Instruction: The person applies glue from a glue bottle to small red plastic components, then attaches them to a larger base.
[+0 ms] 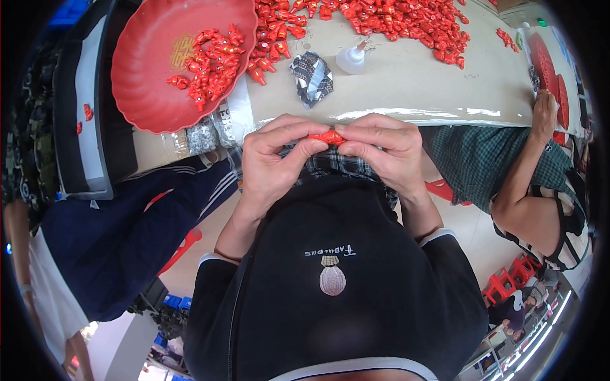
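Just off the table's front edge, a small glossy red plastic figure piece [328, 136] is pinched at both ends. My left hand [272, 155] is closed on its left end with thumb and forefinger. The right end is between the thumb and forefinger of my right hand [389, 147]. Fingertips cover both ends, so its exact shape is hidden. Up and to the left, a scalloped red bowl [141, 76] holds a heap of similar red pieces [213, 66]. A larger pile of red pieces [413, 25] spreads along the far side of the table.
A crumpled patterned cloth [311, 79] lies beyond my hands, beside a small white squeeze bottle [351, 59]. Clear bags of small parts [203, 136] sit below the bowl, and a black tray [67, 95] stands far left. Co-workers sit on both sides; one's hand [544, 115] is at right.
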`<state>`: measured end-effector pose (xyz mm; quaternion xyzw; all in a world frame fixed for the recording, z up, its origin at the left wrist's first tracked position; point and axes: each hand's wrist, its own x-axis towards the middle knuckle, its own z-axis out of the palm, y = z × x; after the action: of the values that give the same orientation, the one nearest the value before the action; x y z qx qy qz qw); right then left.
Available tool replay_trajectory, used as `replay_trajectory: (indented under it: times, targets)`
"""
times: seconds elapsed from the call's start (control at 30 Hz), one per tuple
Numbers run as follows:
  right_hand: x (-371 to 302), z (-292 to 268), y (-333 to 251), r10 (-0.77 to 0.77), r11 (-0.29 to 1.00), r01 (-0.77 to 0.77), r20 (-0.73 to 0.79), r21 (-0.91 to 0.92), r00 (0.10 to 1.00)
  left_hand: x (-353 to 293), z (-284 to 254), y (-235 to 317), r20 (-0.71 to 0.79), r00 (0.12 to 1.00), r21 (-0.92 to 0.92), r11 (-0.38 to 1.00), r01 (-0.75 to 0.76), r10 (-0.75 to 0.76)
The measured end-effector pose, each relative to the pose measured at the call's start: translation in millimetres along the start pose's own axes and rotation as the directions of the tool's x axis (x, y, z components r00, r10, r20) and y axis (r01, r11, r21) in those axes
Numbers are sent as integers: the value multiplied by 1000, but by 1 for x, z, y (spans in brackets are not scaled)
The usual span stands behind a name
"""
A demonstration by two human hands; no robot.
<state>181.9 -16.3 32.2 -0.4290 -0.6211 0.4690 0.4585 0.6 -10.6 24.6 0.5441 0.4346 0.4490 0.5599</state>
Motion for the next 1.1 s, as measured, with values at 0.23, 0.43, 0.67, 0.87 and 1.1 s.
replay_trajectory:
  times: [0.23,0.43,0.67,0.87,1.1]
  targets:
    - [0,1,2,-39,999,39,-12,-24,999,0,-1,0,-2,1000,-20,1000,20,-20]
    - [1,0,1,10,1000,-10,-11,-28,1000,1,-3,-1,65,998,-1,1000,25,-24]
    - [5,-2,2,-46,997,46,2,-61,999,2,0,-3,6,998,-110,992,58,-58]
    - [8,-5,-2,31,1000,-31,-5,5,1000,4,4,-3,44,994,-238,965,112,-104]
    - [11,-7,-5,74,997,-75,-27,-9,997,8,-1,0,136,966,-338,907,252,-218]
